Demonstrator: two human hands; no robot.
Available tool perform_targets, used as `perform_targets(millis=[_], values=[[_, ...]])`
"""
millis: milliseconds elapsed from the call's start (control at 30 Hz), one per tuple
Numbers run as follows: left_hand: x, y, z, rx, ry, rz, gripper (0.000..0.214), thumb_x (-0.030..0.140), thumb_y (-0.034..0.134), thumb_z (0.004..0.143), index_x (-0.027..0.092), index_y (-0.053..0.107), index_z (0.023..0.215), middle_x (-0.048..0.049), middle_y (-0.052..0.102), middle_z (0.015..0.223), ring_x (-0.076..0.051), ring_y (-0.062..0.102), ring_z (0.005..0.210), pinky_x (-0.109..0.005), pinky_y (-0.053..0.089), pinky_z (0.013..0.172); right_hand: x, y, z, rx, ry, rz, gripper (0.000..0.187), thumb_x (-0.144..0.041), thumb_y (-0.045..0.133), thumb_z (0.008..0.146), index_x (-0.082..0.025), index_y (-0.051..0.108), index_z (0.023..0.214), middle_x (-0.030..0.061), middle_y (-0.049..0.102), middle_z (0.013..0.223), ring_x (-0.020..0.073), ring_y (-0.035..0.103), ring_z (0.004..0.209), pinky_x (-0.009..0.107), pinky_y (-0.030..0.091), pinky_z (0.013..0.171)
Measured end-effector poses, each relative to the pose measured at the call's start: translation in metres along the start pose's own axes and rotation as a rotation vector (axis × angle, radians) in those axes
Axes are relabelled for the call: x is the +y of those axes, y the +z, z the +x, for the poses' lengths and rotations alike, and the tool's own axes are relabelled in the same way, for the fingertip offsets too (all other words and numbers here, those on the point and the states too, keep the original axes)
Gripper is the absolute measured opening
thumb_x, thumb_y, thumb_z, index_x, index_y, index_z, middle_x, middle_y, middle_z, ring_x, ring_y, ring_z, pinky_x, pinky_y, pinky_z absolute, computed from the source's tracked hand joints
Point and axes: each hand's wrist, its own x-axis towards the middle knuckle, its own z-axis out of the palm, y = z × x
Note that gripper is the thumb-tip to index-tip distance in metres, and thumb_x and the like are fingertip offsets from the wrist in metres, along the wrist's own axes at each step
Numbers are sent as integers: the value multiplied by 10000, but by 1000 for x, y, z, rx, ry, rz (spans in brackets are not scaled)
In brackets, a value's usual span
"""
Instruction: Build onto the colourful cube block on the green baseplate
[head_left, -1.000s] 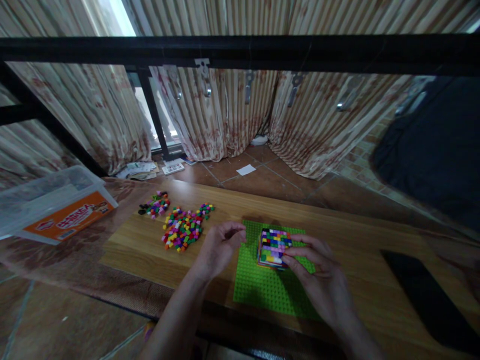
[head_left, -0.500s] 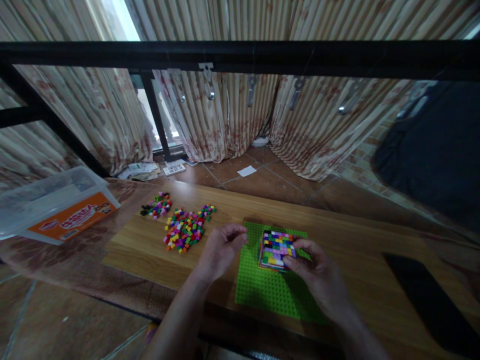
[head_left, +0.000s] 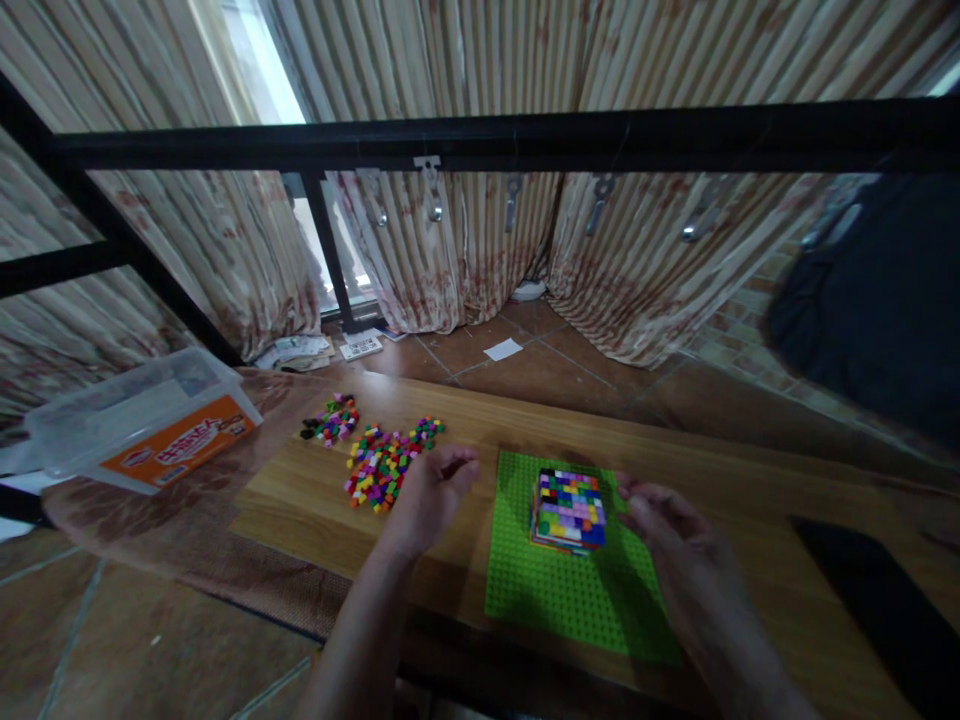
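Note:
A multicoloured block of small bricks [head_left: 570,510] stands on a green studded baseplate [head_left: 570,600] on the wooden board [head_left: 315,490]. My right hand [head_left: 675,545] hovers just right of the block without touching it, its fingers curled with thumb against forefinger. My left hand [head_left: 431,495] rests at the baseplate's left edge, fingers curled inward; what they hold, if anything, is hidden. A pile of loose coloured bricks [head_left: 382,465] lies left of that hand, and a smaller heap [head_left: 334,420] sits further left.
A clear plastic box with an orange label [head_left: 142,420] sits at the far left on patterned cloth. A flat black object [head_left: 877,600] lies on the board at the right. A black metal rail [head_left: 525,145] crosses above, with curtains behind it.
My right hand has let go of the brick block and drawn back to the right. The view has tilted up and shifted. My left hand has stayed curled beside the baseplate.

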Motion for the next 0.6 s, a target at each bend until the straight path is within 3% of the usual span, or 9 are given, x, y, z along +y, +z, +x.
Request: perform_targets(millis=[133, 233, 367, 500, 600], values=[[-11, -26, 6, 125, 21, 132, 210, 339, 588, 766, 161, 668, 843, 15, 610, 670, -127, 530, 620, -225, 393, 585, 1, -4, 6, 152, 62, 136, 223, -423, 798, 648, -241, 699, 731, 15, 721, 859, 188, 660, 900, 297, 526, 746], [-14, -50, 5, 218, -6, 331, 223, 321, 548, 777, 161, 687, 845, -6, 639, 692, -147, 561, 660, -231, 404, 600, 0, 0, 3, 195, 56, 85, 231, -441, 794, 637, -250, 715, 738, 20, 720, 855, 186, 659, 839, 308, 530, 722], [-9, -78, -6, 266, -93, 536, 170, 220, 563, 732, 164, 718, 769, -7, 648, 653, -161, 573, 672, -241, 394, 611, -2, 2, -2, 219, 47, 0, 197, -466, 766, 665, -284, 724, 729, 76, 718, 918, 253, 654, 885, 409, 523, 798], [-4, -85, -17, 250, -177, 712, 158, 125, 613, 650, 187, 737, 726, -16, 684, 687, -169, 583, 690, -256, 389, 642, 0, 1, -3, 204, 53, -16, 188, -477, 764, 661, -301, 724, 711, 118, 710, 945, 297, 651, 879, 477, 511, 831], [-5, -81, -18, 211, -207, 810, 230, 103, 620, 634, 216, 750, 786, -31, 705, 759, -185, 599, 733, -269, 388, 663, 2, 2, -2, 191, 60, -27, 215, -502, 766, 640, -301, 719, 701, 94, 705, 903, 292, 641, 864, 495, 496, 870]])
